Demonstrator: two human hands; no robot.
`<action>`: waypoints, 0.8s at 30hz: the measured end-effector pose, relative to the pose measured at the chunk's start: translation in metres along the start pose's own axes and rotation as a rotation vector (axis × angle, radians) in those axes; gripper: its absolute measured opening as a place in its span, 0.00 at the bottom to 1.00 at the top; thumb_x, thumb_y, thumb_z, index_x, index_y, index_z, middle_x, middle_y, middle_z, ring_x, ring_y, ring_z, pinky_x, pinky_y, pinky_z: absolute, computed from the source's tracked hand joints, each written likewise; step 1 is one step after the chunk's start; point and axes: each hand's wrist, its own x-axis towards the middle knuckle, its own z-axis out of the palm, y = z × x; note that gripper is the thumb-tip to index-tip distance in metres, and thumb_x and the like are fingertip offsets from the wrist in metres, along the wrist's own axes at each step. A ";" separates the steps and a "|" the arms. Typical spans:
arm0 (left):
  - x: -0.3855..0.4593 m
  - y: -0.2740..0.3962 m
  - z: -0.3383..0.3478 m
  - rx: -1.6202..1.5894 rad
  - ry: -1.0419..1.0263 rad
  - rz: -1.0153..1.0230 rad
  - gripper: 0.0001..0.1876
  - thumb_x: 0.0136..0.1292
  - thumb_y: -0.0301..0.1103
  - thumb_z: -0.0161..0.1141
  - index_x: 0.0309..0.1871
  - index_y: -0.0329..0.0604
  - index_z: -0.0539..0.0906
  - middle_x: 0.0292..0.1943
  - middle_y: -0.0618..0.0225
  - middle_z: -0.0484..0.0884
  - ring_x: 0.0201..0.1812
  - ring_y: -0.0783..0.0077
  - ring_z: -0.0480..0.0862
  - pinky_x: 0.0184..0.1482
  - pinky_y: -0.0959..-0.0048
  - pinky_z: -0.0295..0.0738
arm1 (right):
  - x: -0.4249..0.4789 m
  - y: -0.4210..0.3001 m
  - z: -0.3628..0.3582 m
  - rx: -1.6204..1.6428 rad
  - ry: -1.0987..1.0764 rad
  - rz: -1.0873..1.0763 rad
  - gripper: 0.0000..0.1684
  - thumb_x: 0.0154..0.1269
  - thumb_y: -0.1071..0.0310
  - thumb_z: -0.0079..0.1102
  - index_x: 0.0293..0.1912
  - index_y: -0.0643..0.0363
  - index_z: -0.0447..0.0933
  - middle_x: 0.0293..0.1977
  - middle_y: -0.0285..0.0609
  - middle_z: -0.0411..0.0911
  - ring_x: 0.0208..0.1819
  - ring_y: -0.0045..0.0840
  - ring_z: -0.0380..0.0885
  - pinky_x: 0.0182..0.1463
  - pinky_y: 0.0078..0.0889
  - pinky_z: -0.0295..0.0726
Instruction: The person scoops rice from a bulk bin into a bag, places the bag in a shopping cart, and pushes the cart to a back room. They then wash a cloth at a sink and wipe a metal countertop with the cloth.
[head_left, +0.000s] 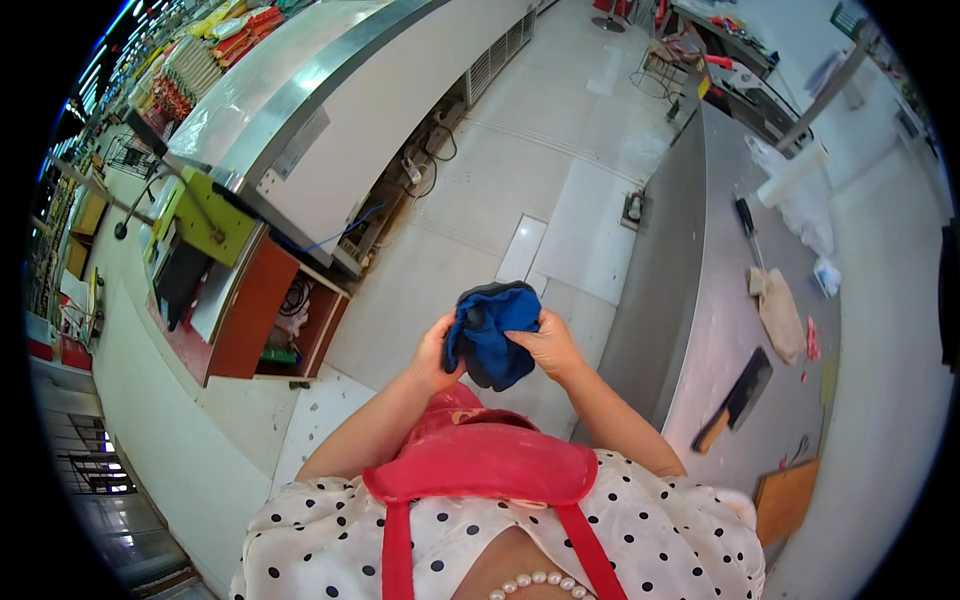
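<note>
A bunched blue and dark grey fabric item (495, 337), perhaps a cap, is held up in front of my red apron (480, 457). Its blue side faces me, and the dark grey material shows along the rim. My left hand (435, 351) grips the left edge, with some fingers hidden behind the fabric. On the opposite edge, my right hand (553, 349) pinches the cloth, its thumb lying across the blue surface. The folds hide the item's full shape.
To my right, a metal counter (690, 315) carries a cleaver (739, 397), a sharpening steel or thin knife (750, 231), a beige work glove (780, 315) and a plastic roll (793, 174). A display case (360, 97) and an open wooden cabinet (251, 315) stand left. Cables (431, 161) trail beneath the case.
</note>
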 end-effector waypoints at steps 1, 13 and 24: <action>0.023 0.011 0.001 -0.023 0.000 0.023 0.21 0.72 0.48 0.45 0.54 0.44 0.78 0.55 0.63 0.81 0.57 0.64 0.78 0.61 0.62 0.73 | 0.026 -0.007 -0.006 0.018 0.048 -0.043 0.31 0.57 0.62 0.71 0.56 0.66 0.72 0.45 0.39 0.79 0.46 0.22 0.76 0.54 0.26 0.75; 0.382 0.170 0.137 0.624 -0.077 -0.084 0.29 0.67 0.39 0.60 0.69 0.46 0.65 0.51 0.64 0.80 0.45 0.66 0.83 0.45 0.65 0.82 | 0.284 -0.170 -0.229 0.441 0.245 -0.039 0.27 0.65 0.62 0.59 0.59 0.66 0.69 0.50 0.46 0.77 0.50 0.30 0.77 0.57 0.32 0.77; 0.741 0.212 0.270 1.627 -0.404 0.259 0.12 0.70 0.32 0.53 0.52 0.43 0.81 0.40 0.64 0.85 0.40 0.66 0.83 0.44 0.69 0.78 | 0.446 -0.241 -0.507 0.279 0.603 -0.144 0.17 0.65 0.66 0.58 0.51 0.65 0.74 0.43 0.40 0.80 0.44 0.23 0.79 0.51 0.24 0.76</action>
